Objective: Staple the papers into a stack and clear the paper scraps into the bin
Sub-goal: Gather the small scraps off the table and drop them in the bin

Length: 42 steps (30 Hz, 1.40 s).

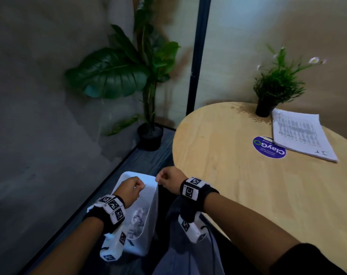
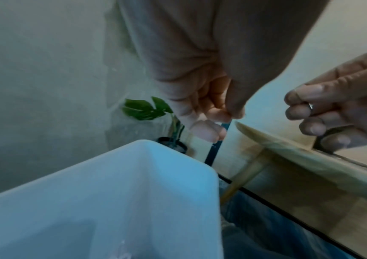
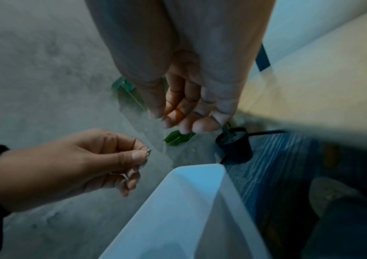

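Dim, bluish light throughout; wrist views blurred, edges warped and soft.

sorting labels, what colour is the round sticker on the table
Purple-blue with white lettering, sticker; clearest in the head view.

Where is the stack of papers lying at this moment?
In the head view, the stack of papers lies on the round wooden table at far right, beside the small potted plant and partly overlapping a blue round sticker.

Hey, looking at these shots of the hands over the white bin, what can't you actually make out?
- Bin contents: the left hand and its wristband cover part in the head view; wrist views show only walls.
- What the left hand pinches: something thin and shiny, too small to identify in the right wrist view.
- Right hand fingertips: whether they hold anything is unclear.
- Stapled papers: print blurred.
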Tool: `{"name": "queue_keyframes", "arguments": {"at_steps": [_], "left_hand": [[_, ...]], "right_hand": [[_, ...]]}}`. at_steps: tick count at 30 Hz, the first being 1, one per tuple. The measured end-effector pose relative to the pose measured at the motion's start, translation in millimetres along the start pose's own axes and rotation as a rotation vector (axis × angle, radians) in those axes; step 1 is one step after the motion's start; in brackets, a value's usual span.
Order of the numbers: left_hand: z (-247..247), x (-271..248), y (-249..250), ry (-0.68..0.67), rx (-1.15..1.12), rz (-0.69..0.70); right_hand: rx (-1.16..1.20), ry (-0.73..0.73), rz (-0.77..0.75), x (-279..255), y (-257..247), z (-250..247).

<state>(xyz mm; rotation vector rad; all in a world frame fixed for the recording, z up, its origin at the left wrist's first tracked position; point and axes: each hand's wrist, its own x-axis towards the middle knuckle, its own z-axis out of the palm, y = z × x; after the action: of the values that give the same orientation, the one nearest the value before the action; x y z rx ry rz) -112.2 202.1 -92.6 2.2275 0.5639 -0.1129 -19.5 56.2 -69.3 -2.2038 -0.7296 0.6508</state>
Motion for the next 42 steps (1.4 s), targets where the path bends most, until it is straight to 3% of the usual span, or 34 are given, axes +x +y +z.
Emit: {"name": "queue_keyframes", "arguments": {"at_steps": [4, 9, 19, 24, 29, 34, 37, 42], "left_hand": [[-14, -4, -36, 0.046, 0.01, -0.054], [-19, -3, -65, 0.082, 0.04, -0.135], [-18, -1, -77, 0.065, 0.086, -0.192], [-14, 3, -83, 0.049, 0.047, -0.174], [-16, 4, -77, 0.011, 0.025, -0.202], [-19, -1, -67, 0.031, 0.213, -0.182], [-19, -5, -54, 0.077, 0.204, -0.16], [-18, -10, -23, 0.016, 0.126, -0.052]], "right_hand": [[0.068, -0.049, 0.054, 25, -17, 40], [-0.012, -0.098, 0.086, 42, -26, 69], [0.06, -0.018, 0.214, 52, -10, 82], [0.015, -0.029, 0.194, 53, -9, 82], [-0.024, -0.082, 0.18, 49, -20, 75], [-0.039, -0.123, 0.129, 40, -25, 79], [-0.069, -0.076, 0.092, 31, -26, 71], [0.002, 0.009, 0.08, 7, -24, 45]]}}
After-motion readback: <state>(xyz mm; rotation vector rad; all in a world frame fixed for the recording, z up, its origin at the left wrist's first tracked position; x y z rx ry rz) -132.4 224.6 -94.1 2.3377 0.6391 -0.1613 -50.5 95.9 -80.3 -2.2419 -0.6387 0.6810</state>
